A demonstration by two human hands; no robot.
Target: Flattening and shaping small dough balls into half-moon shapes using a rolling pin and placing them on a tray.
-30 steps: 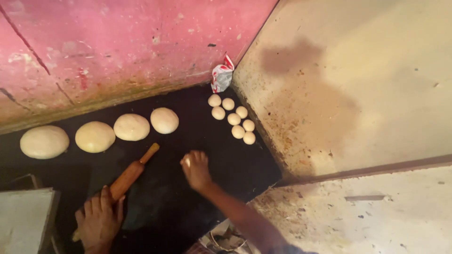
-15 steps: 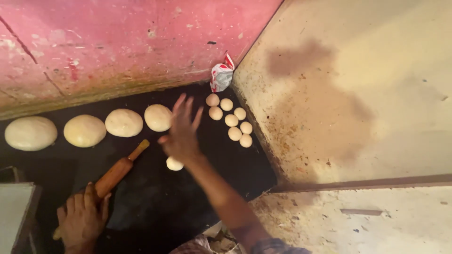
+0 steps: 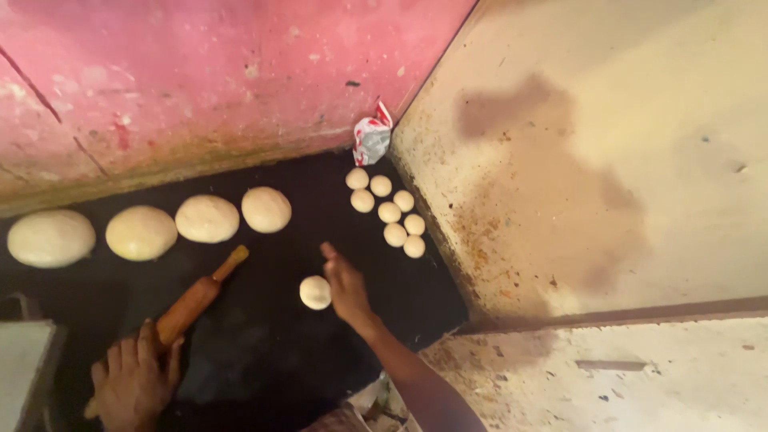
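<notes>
Head view: my right hand [image 3: 347, 284] fingers together, open, flat beside dough ball [image 3: 315, 292] on black slab [image 3: 264, 352]. My left hand [image 3: 134, 386] clamped on rolling pin [image 3: 192, 300]. Four flattened discs [image 3: 206, 218] behind, small balls [image 3: 389, 211] near corner.

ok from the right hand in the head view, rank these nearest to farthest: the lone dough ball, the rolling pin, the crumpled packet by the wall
1. lone dough ball: right beside the right hand, on its left.
2. rolling pin: farther left, under the left hand.
3. crumpled packet: farthest, up in the corner against the pink wall.
</notes>
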